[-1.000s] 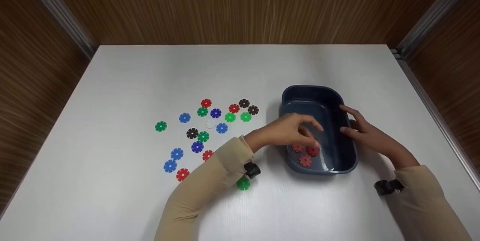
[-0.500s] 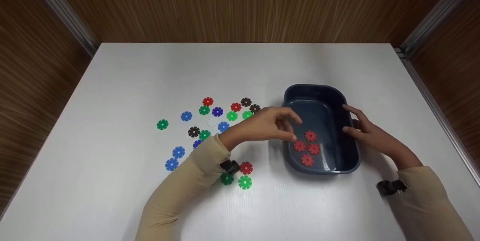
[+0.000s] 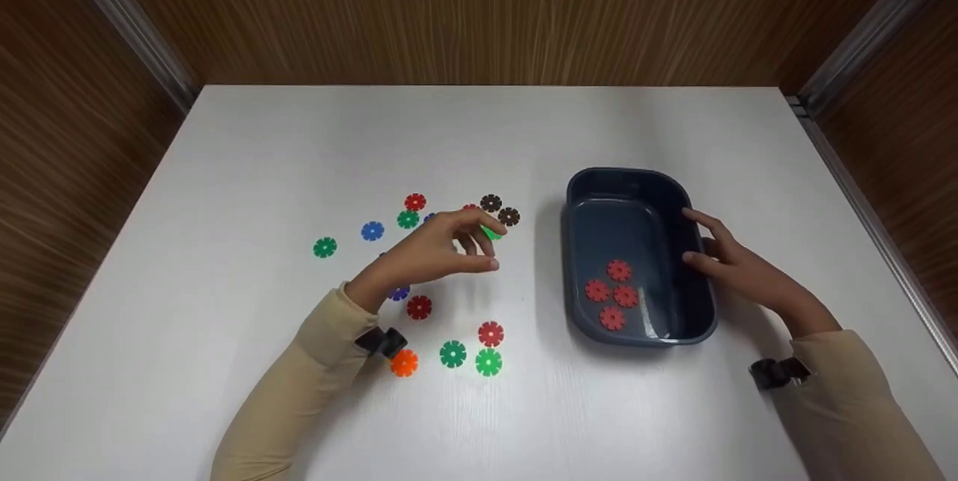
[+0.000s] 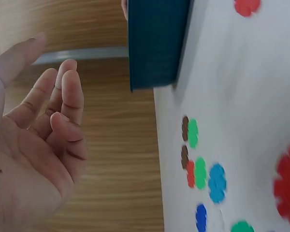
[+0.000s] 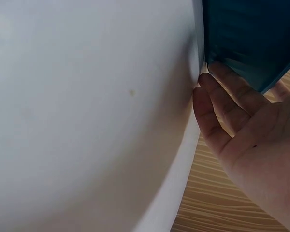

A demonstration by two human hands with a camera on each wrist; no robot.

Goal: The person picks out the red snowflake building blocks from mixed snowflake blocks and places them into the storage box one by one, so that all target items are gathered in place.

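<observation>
My left hand (image 3: 438, 245) hovers above the scattered notched plastic discs with nothing in its grasp. Its thumb and fingers are loosely bent and apart, as the left wrist view also shows. A dark blue plastic bin (image 3: 629, 223) stands to the right, with several red discs (image 3: 619, 270) lying flat on its floor. At the bin's right side, my right hand (image 3: 737, 268) holds the wall, thumb and index finger over the rim. In the right wrist view, its other fingers (image 5: 215, 113) lie against the outside near the bottom.
Several loose discs lie on the white table (image 3: 479, 137): brown (image 3: 509, 216), blue (image 3: 372, 231), green (image 3: 453, 354), orange (image 3: 404, 363) and red (image 3: 491, 334). My left hand and forearm cover some of them. Wood-grain panels (image 3: 479, 13) border the table at the back and sides.
My left hand has moved left from over the bin to over the scattered discs. The red discs in the bin, partly covered before, now show fully. My right hand stays at the rim.
</observation>
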